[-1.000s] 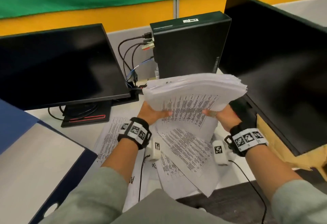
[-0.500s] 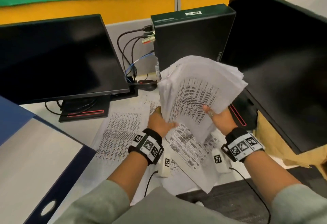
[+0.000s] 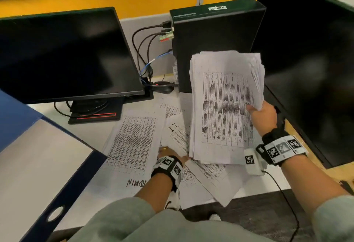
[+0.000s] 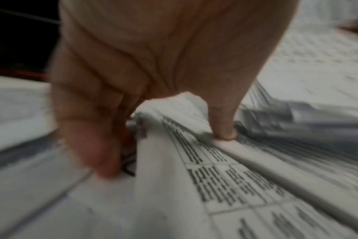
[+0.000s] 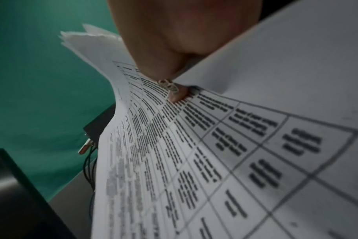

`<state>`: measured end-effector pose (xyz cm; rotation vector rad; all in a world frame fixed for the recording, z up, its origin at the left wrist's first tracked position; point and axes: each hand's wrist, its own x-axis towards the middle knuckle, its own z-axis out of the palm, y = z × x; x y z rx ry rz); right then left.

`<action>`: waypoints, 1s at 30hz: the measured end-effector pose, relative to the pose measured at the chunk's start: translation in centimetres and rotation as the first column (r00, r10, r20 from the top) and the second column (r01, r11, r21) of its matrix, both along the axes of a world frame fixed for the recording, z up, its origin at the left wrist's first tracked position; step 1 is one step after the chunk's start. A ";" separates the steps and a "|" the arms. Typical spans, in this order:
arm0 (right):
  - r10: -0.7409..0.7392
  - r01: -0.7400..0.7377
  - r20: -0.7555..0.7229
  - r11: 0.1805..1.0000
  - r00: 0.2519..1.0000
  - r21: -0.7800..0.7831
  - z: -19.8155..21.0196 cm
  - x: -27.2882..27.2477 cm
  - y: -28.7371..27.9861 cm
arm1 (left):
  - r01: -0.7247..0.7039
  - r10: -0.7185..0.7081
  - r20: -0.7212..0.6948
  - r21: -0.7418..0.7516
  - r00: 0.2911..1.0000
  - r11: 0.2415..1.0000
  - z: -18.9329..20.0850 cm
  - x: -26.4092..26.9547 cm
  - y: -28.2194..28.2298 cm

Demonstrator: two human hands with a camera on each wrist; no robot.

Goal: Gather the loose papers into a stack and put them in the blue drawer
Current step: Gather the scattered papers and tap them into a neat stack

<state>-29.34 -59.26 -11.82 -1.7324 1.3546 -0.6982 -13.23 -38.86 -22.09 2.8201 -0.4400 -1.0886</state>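
A thick stack of printed papers [image 3: 222, 107] stands nearly upright above the desk, and my right hand [image 3: 262, 113] grips it alone by its right edge. In the right wrist view the thumb [image 5: 174, 90], wearing a ring, presses on the stack's printed face [image 5: 215, 161]. My left hand [image 3: 168, 153] is down on the desk among loose sheets [image 3: 134, 142]. There its thumb and fingers [image 4: 164, 145] pinch a raised fold of one printed sheet [image 4: 194, 169]. More loose sheets [image 3: 210, 178] lie under the stack. The blue drawer [image 3: 76, 182] is open at the left, its inside pale.
A dark monitor [image 3: 63, 54] stands at the back left, a black computer case [image 3: 216, 37] with cables [image 3: 145, 50] in the middle, and a second monitor [image 3: 310, 60] on the right. A mouse [image 3: 164, 88] lies by the case. The desk's front edge [image 3: 258, 194] is close to me.
My left hand let go of the stack and dropped to the loose sheets on the desk. The right hand now holds the stack alone, turned upright.
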 end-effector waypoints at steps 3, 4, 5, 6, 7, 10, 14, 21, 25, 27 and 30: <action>-0.033 0.031 0.020 0.995 0.999 0.091 -1.2 -0.7 0.6 | 0.021 -0.016 0.050 -0.099 0.999 0.995 1.1 0.5 -0.5; -0.051 0.046 0.035 0.990 0.998 0.134 -1.5 -1.0 0.6 | 0.031 -0.027 0.035 -0.137 0.999 0.990 1.4 0.5 -0.6; -0.071 0.060 0.056 0.981 0.996 0.185 -1.7 -1.3 0.5 | 0.001 -0.001 -0.001 -0.154 1.000 0.988 1.5 0.3 -0.7; -0.090 0.068 0.083 0.970 0.993 0.233 -1.8 -1.6 0.5 | -0.050 0.042 -0.045 -0.195 0.998 0.979 1.3 0.3 -0.6; -0.107 0.073 0.113 0.960 0.988 0.272 -1.7 -1.8 0.4 | -0.117 0.098 -0.089 -0.245 0.991 0.962 0.9 0.3 -0.6; -0.143 0.069 0.190 0.934 0.971 0.352 -1.3 -2.5 0.2 | -0.194 0.164 -0.113 -0.356 0.980 0.914 0.7 -0.1 -0.7; -0.149 0.040 0.250 0.919 0.957 0.392 -0.5 -3.1 0.2 | -0.129 0.136 -0.022 -0.487 0.990 0.864 2.6 -0.1 -1.7; -0.068 -0.042 0.276 0.926 0.959 0.375 0.0 -2.6 0.4 | -0.101 0.195 0.157 -0.466 0.968 0.879 6.4 6.4 0.1; 0.001 -0.105 0.239 0.901 0.971 0.422 -1.3 -1.8 0.9 | -0.145 0.204 0.221 -0.258 0.954 0.955 5.2 11.2 3.0; 0.040 -0.145 0.228 0.874 0.973 0.463 -2.2 -1.6 1.3 | -0.127 0.164 0.250 -0.155 0.954 0.980 3.9 12.7 4.3; 0.096 -0.180 0.190 0.852 0.977 0.492 -3.4 -1.3 2.1 | -0.098 0.093 0.317 -0.001 0.944 0.995 2.3 14.4 6.4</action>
